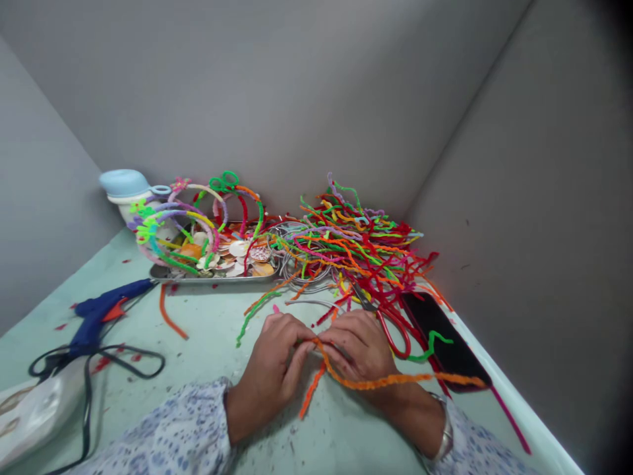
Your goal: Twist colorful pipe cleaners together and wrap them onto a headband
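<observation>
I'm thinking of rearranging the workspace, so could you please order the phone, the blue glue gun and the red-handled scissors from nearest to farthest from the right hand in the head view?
From the right hand:
1. Red-handled scissors, right beside it, by its outer side.
2. Phone, farther out to the right.
3. Blue glue gun, away on the left side.

Pale sleeves (192,422), blue-purple floral specks; silvery bracelet (446,437).

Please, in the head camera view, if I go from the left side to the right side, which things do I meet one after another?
Blue glue gun → short orange strip → left hand → right hand → black phone → pink fuzzy stick.
</observation>
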The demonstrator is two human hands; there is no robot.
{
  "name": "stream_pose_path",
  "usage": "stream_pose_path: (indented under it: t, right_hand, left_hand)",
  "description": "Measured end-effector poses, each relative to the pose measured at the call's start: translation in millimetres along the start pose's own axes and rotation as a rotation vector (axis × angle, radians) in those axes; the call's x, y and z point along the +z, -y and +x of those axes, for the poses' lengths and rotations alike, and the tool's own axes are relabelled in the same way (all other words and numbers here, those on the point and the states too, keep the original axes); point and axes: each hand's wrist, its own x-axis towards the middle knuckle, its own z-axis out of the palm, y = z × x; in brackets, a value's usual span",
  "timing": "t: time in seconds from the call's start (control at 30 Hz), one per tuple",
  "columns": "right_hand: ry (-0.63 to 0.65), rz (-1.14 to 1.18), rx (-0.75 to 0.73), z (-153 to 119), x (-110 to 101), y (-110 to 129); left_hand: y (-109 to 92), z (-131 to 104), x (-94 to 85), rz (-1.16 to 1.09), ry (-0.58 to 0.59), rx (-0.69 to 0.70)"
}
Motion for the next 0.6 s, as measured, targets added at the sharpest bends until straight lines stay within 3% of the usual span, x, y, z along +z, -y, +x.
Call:
stream_pose_path:
  t: [0.6]
  right_hand:
    - [0.034, 0.125, 0.075, 0.0, -1.9, 0.8]
  left_hand:
    - [0.9, 1.4, -1.6, 0.078, 0.031, 0.047]
